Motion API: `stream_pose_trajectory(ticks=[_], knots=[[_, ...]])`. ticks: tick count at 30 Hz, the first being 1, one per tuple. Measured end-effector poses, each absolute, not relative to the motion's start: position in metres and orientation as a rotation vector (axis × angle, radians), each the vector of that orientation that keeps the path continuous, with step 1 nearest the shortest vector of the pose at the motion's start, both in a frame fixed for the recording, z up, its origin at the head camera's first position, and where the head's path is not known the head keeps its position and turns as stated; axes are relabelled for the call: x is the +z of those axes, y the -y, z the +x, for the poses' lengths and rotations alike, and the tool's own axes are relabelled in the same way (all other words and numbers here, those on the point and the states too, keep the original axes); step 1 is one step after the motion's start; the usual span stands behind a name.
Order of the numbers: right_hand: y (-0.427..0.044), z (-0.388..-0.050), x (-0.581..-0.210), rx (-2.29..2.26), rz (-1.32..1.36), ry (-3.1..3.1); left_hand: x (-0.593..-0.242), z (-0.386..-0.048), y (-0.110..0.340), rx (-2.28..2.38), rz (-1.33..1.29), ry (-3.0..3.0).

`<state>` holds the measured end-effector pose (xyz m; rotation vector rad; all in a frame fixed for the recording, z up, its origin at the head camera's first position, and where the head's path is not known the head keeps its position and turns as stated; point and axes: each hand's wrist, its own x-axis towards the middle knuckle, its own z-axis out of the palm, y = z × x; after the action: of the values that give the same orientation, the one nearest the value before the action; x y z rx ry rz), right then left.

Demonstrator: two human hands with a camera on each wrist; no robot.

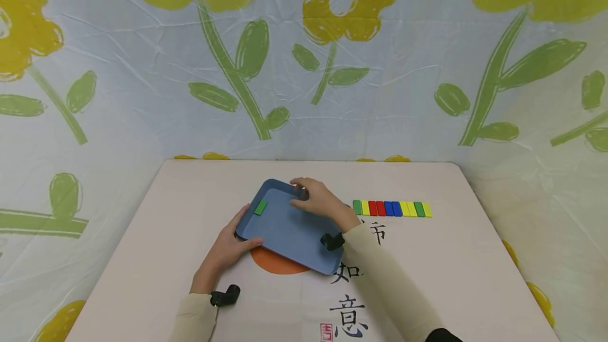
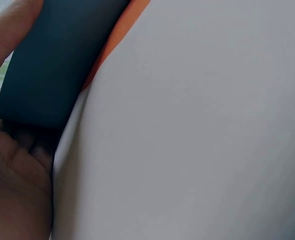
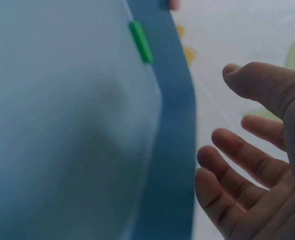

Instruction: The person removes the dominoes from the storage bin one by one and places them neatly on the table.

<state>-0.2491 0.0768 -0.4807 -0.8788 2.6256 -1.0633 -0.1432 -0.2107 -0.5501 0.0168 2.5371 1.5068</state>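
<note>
A blue tray point(image 1: 294, 231) is tilted up at its left end, with one green tile point(image 1: 260, 207) lying inside near the left wall. My left hand point(image 1: 228, 244) grips the tray's left corner, thumb at the near rim and fingers tucked beneath, as the left wrist view also shows under the tray's side point(image 2: 47, 65). Over the tray's far rim hovers my right hand point(image 1: 320, 199), thumb and fingers spread and nothing between them. In the right wrist view those fingers point(image 3: 237, 155) are beside the tray wall, and whether they touch it I cannot tell.
A row of several coloured tiles point(image 1: 391, 209) lies on the white table point(image 1: 427, 268) to the right of the tray. An orange circle point(image 1: 277, 262) and black characters point(image 1: 349, 318) are printed on the tabletop. Behind hangs a flowered cloth point(image 1: 404, 104).
</note>
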Motion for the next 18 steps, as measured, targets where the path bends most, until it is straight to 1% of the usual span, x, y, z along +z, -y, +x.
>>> stream_pose_trajectory(ticks=[8,13,18], knots=[[-0.043,-0.243,-0.506,-1.009,-0.935,-2.535,-0.55,-0.144,0.211,1.514,0.029,-2.529],[-0.024,-0.236,-0.507,-0.969,-0.975,-2.502,-0.549,-0.143,0.211,1.512,0.014,-2.523],[-0.01,-0.232,-0.507,-0.874,-1.072,-2.491,-0.55,-0.144,0.211,1.509,0.028,-2.534]])
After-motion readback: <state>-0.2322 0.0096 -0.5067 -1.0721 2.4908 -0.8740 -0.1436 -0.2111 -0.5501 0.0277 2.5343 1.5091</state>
